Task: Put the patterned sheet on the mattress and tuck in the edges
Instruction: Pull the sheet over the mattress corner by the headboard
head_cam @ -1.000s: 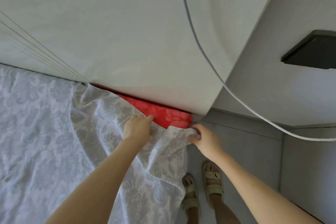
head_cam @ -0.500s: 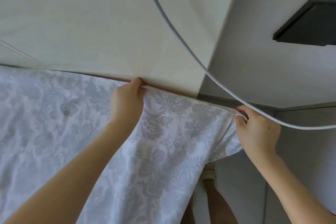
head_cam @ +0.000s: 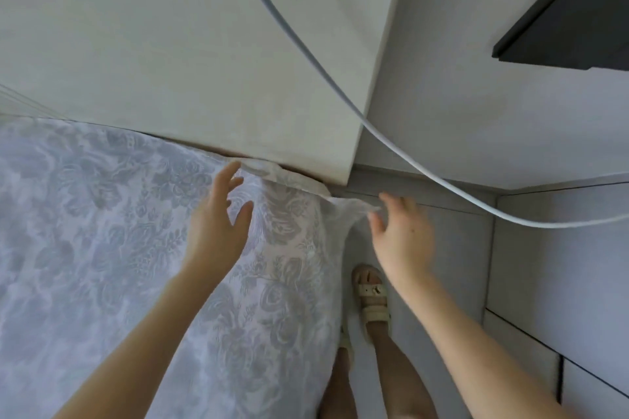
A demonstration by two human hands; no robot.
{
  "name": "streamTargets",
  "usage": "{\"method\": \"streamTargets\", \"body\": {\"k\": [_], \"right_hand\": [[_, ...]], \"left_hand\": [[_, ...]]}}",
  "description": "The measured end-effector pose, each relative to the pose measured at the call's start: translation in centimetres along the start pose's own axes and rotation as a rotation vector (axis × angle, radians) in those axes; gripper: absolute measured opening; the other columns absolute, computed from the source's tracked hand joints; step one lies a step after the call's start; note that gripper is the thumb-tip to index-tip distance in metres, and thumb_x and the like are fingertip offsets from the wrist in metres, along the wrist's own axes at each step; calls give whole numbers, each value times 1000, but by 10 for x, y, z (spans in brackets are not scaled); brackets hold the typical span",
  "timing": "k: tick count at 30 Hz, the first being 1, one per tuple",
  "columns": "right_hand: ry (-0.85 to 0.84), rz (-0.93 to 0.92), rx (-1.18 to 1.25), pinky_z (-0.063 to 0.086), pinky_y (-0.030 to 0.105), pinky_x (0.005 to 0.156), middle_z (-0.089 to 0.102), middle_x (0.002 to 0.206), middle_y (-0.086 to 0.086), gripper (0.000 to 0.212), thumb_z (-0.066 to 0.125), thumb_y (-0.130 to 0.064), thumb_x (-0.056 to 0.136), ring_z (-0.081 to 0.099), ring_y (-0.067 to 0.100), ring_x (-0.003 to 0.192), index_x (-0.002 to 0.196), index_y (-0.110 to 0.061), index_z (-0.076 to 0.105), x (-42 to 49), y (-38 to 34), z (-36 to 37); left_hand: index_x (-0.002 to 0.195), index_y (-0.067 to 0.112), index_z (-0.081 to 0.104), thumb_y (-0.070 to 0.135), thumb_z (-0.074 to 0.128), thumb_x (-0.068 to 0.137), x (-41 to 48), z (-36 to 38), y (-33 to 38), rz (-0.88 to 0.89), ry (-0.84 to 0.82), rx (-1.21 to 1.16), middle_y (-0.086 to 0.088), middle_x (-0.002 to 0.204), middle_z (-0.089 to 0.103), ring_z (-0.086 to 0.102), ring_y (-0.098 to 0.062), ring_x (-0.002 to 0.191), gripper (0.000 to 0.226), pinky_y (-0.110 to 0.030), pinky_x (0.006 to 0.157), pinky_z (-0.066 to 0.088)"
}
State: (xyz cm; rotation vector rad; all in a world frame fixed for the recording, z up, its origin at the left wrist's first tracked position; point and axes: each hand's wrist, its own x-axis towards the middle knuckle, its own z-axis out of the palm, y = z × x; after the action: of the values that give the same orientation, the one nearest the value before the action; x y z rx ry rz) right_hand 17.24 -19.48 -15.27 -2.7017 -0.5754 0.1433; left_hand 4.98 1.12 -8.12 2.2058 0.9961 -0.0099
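Observation:
The pale sheet (head_cam: 102,231) with a grey floral pattern covers the mattress from the left edge to its far right corner, where it meets the headboard. The mattress itself is hidden under it. My left hand (head_cam: 218,218) hovers over the sheet near that corner with fingers spread and holds nothing. My right hand (head_cam: 401,235) is just off the bed's right side, fingers straight and loose, next to the sheet's corner tip (head_cam: 357,206), which sticks out past the mattress. Whether the fingertips still touch that tip is unclear.
A tall light headboard panel (head_cam: 204,44) rises behind the bed. A white cable (head_cam: 340,85) hangs across the view. A dark shelf (head_cam: 571,20) juts from the grey wall at right. My sandalled feet (head_cam: 371,296) stand on the grey floor beside the bed.
Both hands pulled the sheet up over the red mattress corner to the headboard, then let go of it. The red is now covered and both hands have opened.

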Motion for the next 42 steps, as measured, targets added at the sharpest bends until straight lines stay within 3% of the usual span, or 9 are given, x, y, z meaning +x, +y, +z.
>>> {"method": "streamTargets", "body": {"k": [6,11,16,21,26,29,33,37,42], "right_hand": [[-353,173,393,52,37,74,69,94,5,46,57,-41,90,65,23,87,126,-13,56,-5,-43,36],[-377,272,562,48,34,73,55,72,-13,32,61,-39,87,61,18,82,111,-19,61,13,-60,58],[-236,86,437,28,26,54,51,55,-5,21,62,-25,89,49,21,55,71,-14,61,21,-52,57],[126,3,326,14,16,42,46,41,4,18,69,-12,77,30,17,38,62,-6,62,33,-28,25],[-170,649,653,54,38,59,59,70,8,21,69,-8,73,63,33,71,85,-3,52,52,-29,82],[-220,777,721,55,52,70,56,76,3,34,67,1,68,64,37,84,92,-9,45,64,-26,92],[-240,672,619,42,30,68,59,93,4,30,67,-19,84,58,23,84,104,-10,47,22,-39,47],[-442,311,567,49,34,72,64,92,-2,40,58,-48,87,61,17,85,106,-13,57,-20,-71,40],[-462,96,384,25,28,54,43,52,-2,40,59,-27,92,38,14,50,58,-13,43,-3,-73,50]], "left_hand": [[114,12,64,17,50,96,14,8,-13,-290,195,-64,-2,113,64,60,-15,98,24,-22,73,44],[112,8,67,16,48,96,47,26,-9,-97,200,-6,-3,118,65,59,-22,108,26,-26,87,43],[93,13,73,28,47,88,46,43,-4,153,133,131,-2,93,72,63,-26,92,30,-26,76,42],[101,26,69,47,29,95,46,62,14,47,-62,372,3,113,64,50,-29,117,46,-57,109,21],[112,26,64,44,32,97,56,77,15,-156,-236,548,-2,127,52,34,-28,129,39,-67,109,-2],[107,28,68,46,37,94,63,72,16,-165,-241,510,-3,121,59,41,-28,124,38,-63,112,3],[100,18,71,32,48,95,47,37,11,-146,28,-60,-1,104,68,59,-20,102,28,-32,93,40],[113,13,66,28,48,96,22,11,-24,-207,265,265,-6,125,58,50,-30,113,30,-35,89,39],[123,14,60,32,48,95,-9,9,-57,-282,197,259,-9,136,51,44,-33,123,36,-39,102,33]]}}
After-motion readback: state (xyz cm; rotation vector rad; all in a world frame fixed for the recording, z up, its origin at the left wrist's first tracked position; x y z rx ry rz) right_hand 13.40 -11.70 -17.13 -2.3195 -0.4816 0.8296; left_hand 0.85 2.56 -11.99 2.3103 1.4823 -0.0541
